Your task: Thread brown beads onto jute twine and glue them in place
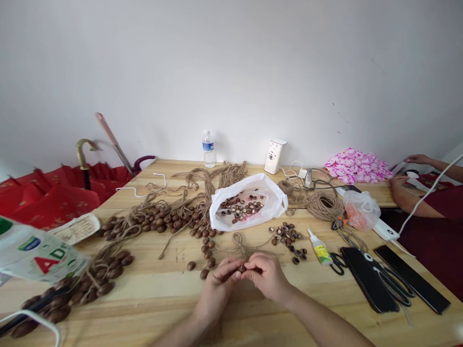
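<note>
My left hand (pixel 221 283) and my right hand (pixel 269 275) meet above the near middle of the table. Their thumbs and fingertips pinch a small brown nut shell (pixel 242 267), mostly covered by the fingers. Just beyond it a looped length of twine (pixel 238 240) reaches out from between my hands. Several round brown nuts (pixel 207 249) lie to the left of the twine. Past my hands, an open white plastic bag (pixel 273 205) holds halved shells, and more shell halves (pixel 285 233) are scattered at its right.
Nuts strung on twine (pixel 159 219) spread across the left side, near a large white bottle (pixel 39 253). At right are a glue bottle (pixel 320 248), a twine coil (pixel 324 205), scissors (pixel 392 284) and a black phone (pixel 367 279). Another person's arm (pixel 407 197) rests at far right.
</note>
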Demonstrator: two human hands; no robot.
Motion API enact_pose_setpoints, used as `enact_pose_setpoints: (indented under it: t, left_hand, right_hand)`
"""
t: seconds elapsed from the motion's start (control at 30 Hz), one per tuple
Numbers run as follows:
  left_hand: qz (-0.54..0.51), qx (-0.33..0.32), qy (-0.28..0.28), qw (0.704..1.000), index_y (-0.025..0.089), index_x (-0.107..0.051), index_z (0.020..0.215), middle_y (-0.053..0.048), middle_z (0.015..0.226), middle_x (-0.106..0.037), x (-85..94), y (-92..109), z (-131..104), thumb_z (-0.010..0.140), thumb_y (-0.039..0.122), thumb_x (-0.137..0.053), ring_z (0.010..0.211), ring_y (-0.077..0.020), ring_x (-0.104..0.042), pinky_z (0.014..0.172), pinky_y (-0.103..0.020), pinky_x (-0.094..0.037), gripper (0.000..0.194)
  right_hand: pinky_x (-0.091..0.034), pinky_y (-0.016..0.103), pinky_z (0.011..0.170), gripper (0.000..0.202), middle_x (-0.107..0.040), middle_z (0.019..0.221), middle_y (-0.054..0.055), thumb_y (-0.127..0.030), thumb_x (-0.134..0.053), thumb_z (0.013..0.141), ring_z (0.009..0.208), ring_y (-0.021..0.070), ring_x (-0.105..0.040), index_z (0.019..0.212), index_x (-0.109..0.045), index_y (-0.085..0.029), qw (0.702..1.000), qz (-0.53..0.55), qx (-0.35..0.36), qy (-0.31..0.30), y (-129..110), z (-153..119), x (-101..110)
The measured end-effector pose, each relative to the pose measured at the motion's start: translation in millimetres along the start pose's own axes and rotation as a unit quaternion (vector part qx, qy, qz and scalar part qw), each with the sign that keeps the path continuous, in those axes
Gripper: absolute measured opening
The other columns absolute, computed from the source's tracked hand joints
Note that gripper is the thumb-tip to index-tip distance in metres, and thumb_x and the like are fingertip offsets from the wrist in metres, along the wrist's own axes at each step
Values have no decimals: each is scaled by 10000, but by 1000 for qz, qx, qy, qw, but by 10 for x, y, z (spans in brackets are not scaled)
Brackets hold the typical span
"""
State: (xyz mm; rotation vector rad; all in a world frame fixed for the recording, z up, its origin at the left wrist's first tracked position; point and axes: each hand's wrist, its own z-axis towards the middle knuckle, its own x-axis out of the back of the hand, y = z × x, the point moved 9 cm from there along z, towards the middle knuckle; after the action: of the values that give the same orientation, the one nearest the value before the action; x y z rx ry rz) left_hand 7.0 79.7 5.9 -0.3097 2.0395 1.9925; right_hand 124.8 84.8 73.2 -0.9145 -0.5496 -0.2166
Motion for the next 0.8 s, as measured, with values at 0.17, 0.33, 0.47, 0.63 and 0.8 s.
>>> enact_pose_setpoints:
  t: [0.17,0.33,0.47,0.63,0.8]
  left_hand:
    - [-16,8,5,1000,216,-767,786,-76,888,-666,4,-7,2,615,253,-755,890,-230,-573,803,-316,-461,175]
    - [-37,73,4,997,187,-752,858,-94,967,-704,-2,-123,-11,637,296,-742,969,-259,-581,903,-353,-416,247]
    - [-78,122,2,990,169,-736,905,-101,965,-719,-22,-193,-31,632,320,-747,971,-259,-583,923,-374,-390,312]
    - [-116,147,-40,982,157,-730,897,-85,882,-719,-110,-213,-44,632,287,-758,772,-183,-590,780,-302,-425,296]
    - [-204,175,-44,962,132,-724,859,-70,771,-686,-142,-267,-40,642,267,-760,716,-151,-580,724,-275,-435,258]
  right_hand:
    - [-425,225,526,294,-600,591,20,-391,-629,800,542,116,-539,619,-626,-159,1000,3,0,9,-8,0,-7]
    - [-396,210,461,345,-587,574,9,-455,-626,783,474,96,-497,614,-629,-154,999,13,-53,-5,110,-1,-31]
    - [-389,211,465,339,-574,555,0,-452,-634,777,474,98,-498,616,-641,-154,997,13,-71,-14,164,-14,-41]
    - [-410,229,527,325,-605,584,14,-458,-648,765,543,118,-529,638,-635,-159,1000,-9,-25,-5,83,-6,-12]
    - [-413,227,529,339,-580,575,12,-420,-528,866,547,120,-523,671,-621,-159,1000,-16,-19,-17,95,29,44]
